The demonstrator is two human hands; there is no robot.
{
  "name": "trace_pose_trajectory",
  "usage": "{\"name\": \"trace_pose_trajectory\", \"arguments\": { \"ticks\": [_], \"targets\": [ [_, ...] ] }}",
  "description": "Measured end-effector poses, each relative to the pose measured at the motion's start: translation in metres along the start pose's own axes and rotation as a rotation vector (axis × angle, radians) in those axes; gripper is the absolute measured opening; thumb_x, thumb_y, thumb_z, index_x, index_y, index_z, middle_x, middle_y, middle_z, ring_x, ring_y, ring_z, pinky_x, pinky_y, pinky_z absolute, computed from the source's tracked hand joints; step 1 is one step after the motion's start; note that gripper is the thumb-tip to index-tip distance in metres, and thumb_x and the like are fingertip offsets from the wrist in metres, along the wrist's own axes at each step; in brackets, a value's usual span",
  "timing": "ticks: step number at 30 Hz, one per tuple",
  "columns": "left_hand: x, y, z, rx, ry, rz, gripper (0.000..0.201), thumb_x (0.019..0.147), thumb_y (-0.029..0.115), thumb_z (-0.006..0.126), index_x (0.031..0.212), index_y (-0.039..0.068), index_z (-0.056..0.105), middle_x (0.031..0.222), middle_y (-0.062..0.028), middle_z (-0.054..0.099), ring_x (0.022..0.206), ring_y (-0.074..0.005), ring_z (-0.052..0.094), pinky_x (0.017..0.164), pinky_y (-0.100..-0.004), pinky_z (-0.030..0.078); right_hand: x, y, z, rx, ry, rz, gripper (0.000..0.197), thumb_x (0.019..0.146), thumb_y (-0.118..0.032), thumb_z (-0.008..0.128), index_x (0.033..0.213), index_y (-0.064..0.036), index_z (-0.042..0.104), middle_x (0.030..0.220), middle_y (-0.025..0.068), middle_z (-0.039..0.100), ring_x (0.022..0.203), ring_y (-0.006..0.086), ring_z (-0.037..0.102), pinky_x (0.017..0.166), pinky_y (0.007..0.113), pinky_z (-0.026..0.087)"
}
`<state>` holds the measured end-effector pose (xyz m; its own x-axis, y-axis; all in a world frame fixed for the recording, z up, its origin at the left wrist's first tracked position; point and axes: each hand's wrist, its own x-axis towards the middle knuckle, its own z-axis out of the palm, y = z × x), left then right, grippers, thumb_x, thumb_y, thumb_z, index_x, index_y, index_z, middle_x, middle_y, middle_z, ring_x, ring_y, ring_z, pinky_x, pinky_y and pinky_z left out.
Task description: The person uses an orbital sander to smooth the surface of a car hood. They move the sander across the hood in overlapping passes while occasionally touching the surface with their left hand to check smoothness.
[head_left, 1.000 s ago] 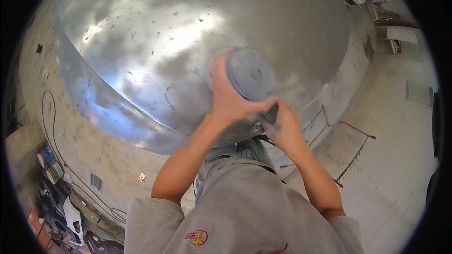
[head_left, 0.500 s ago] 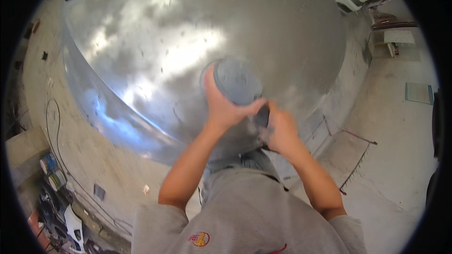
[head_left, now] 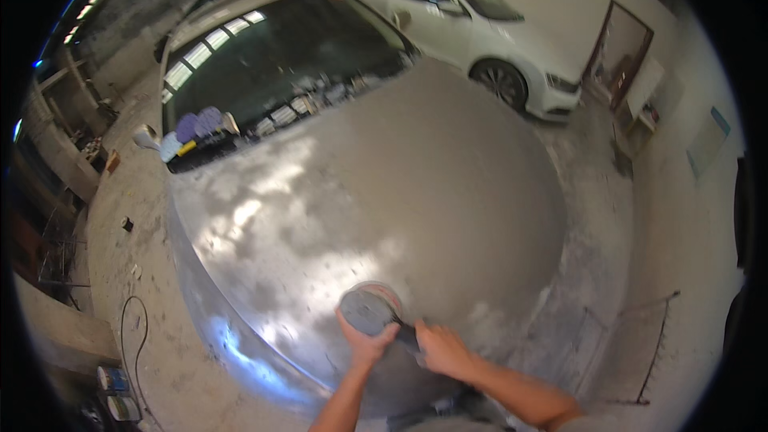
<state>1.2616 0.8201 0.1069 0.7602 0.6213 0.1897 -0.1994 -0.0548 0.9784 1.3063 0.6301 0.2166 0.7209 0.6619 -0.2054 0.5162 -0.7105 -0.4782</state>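
Over the near end of a car's bare grey hood (head_left: pixel 448 176) I hold a sander with a round, flat grey pad (head_left: pixel 366 314) turned toward me. A thin pinkish disc (head_left: pixel 389 294) peeks out past the pad's far right edge. My left hand (head_left: pixel 364 344) is wrapped round the pad's near left rim, with its thumb along the near side. Around the dark handle (head_left: pixel 406 336), just right of the pad, my right hand (head_left: pixel 442 350) is closed. The hood shows cloudy, shiny patches on its left half and a duller grey on its right.
Several cloths or pads (head_left: pixel 200 124) lie by the windshield (head_left: pixel 280 56). Behind, at the right, stands a white car (head_left: pixel 480 24). A cable (head_left: pixel 144 344) and cans (head_left: pixel 114 380) are on the floor at left. A thin metal frame (head_left: pixel 660 344) stands at right.
The view has tilted up, so the windshield and white car now show and my hands sit lower in the picture. The pinkish disc edge now shows beyond the pad. Both hands keep their hold.
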Motion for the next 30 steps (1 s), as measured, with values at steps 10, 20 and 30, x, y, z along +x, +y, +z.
{"name": "trace_pose_trajectory", "arguments": {
  "ticks": [10,20,30],
  "targets": [
    [-0.123,0.025,0.042,0.200,0.003,0.004,0.115,0.072,0.056,0.094,0.153,-0.005,0.039,0.150,-0.0169,0.051,0.139,-0.0313,0.050,0.118,-0.0469,0.040,-0.078,0.071,0.009,0.074,-0.171,-0.078,0.038,0.078,-0.008,0.072,0.111,0.0035,0.057,0.082,0.0218,0.073,0.079,0.0430,0.074,0.069,0.055,0.057],
    [-0.147,0.004,0.249,0.161,-0.244,0.177,0.121,0.057,0.043,0.105,0.149,0.004,0.038,0.144,-0.0215,0.056,0.137,-0.0399,0.055,0.115,-0.0535,0.043,-0.154,0.263,-0.024,0.327,-0.038,0.092,0.078,0.071,-0.009,0.081,0.140,0.0015,0.048,0.098,0.0254,0.073,0.092,0.0478,0.072,0.078,0.052,0.056],
    [-0.119,0.039,0.217,0.215,-0.212,-0.130,0.120,0.057,0.046,0.103,0.149,-0.001,0.043,0.145,-0.0176,0.055,0.134,-0.0336,0.057,0.114,-0.0486,0.047,-0.090,0.224,-0.038,0.524,-0.013,-0.197,0.107,0.068,-0.007,0.085,0.157,0.0110,0.028,0.100,0.0282,0.072,0.090,0.0476,0.073,0.075,0.053,0.059]
  ]
}}
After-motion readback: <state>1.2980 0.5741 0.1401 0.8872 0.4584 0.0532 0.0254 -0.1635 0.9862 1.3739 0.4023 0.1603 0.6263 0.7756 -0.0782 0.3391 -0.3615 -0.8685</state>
